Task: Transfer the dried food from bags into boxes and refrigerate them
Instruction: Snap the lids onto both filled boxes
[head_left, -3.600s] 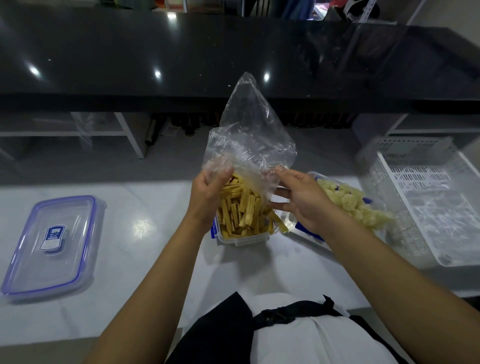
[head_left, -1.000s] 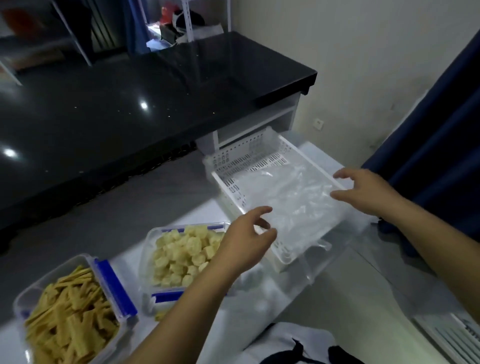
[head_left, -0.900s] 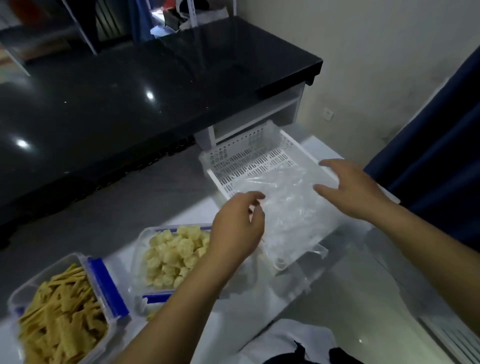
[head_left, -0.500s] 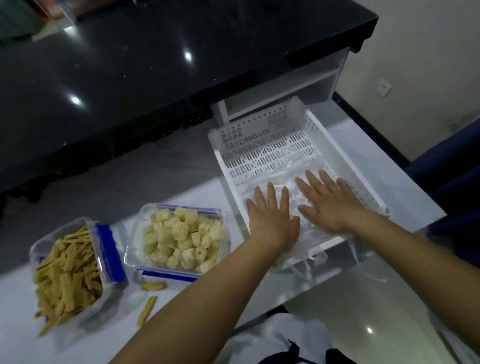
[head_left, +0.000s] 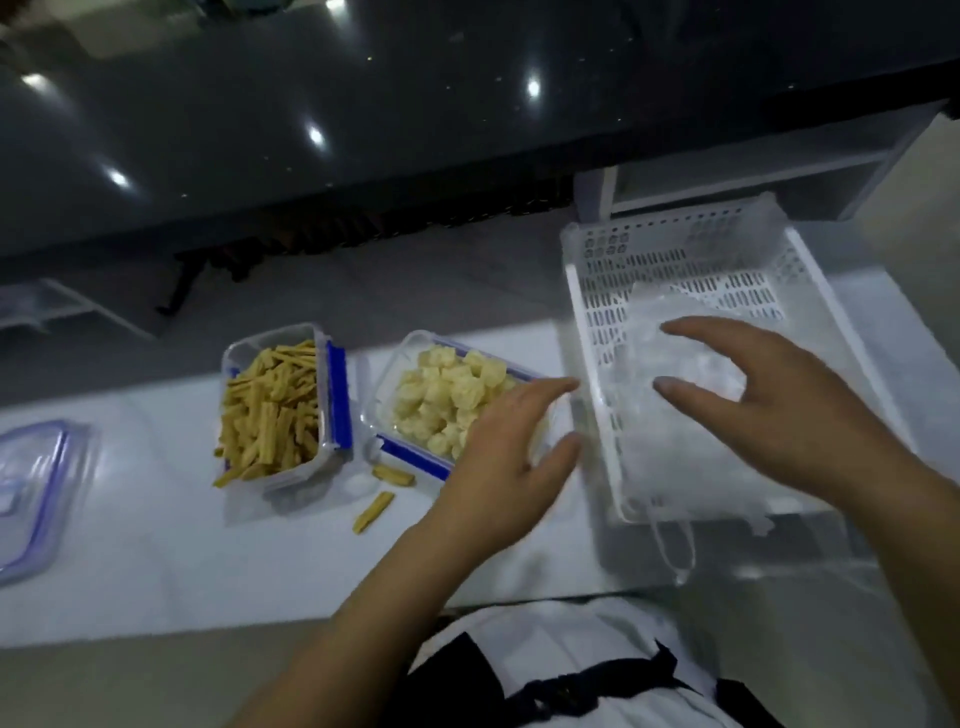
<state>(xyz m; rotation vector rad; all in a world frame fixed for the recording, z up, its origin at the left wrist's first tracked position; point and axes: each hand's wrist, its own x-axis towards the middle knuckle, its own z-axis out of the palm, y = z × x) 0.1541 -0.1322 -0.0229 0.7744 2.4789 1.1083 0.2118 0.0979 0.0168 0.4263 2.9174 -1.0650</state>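
Two loose yellow sticks (head_left: 383, 491) on white counter (head_left: 156, 545). Left hand (head_left: 506, 457) released, over clear box of pale puffs (head_left: 447, 400). Right hand (head_left: 779, 410) released above crumpled clear bags (head_left: 685, 452) in white slotted basket (head_left: 675, 249). Clear box of yellow sticks (head_left: 275, 405) further left.

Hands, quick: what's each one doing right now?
Left hand: open, holding nothing, beside the white basket.
Right hand: open, empty, above the plastic bags.
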